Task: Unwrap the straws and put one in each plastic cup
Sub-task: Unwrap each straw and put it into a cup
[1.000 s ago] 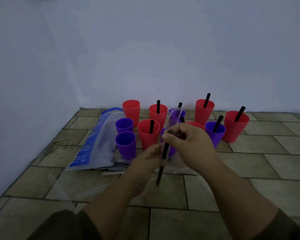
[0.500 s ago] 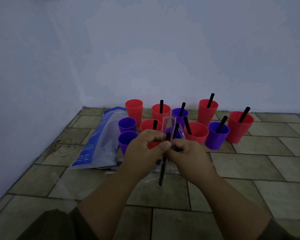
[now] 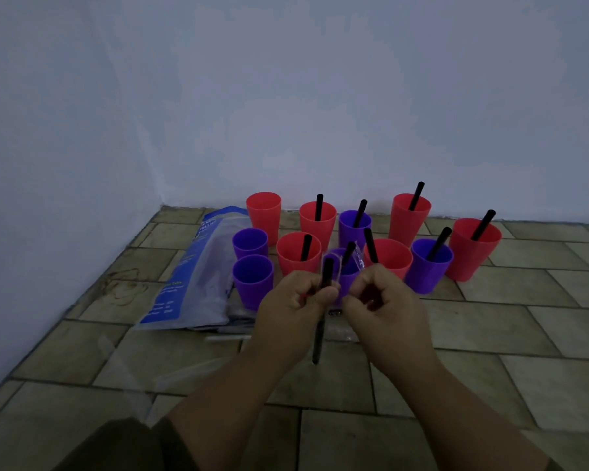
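My left hand (image 3: 293,307) pinches a black straw (image 3: 320,321) that stands nearly upright, its top poking out above my fingers. My right hand (image 3: 381,300) pinches the clear wrapper (image 3: 356,263) peeled to the right of the straw's top. Behind my hands stand red and purple cups on the tiled floor. Several hold a black straw, such as the red cup (image 3: 410,219) at the back. A red cup (image 3: 264,212) at the back left and two purple cups (image 3: 250,243) (image 3: 252,280) on the left hold none.
A blue and clear plastic bag (image 3: 191,280) lies on the floor left of the cups, with a wrapped straw (image 3: 228,338) by its near edge. Clear wrappers (image 3: 170,372) lie on the tiles at lower left. Walls meet in a corner at the left.
My left hand came up from below to pinch the straw near its top. The wrapper has been pulled apart, and the straw's black tip now shows above my fingers.
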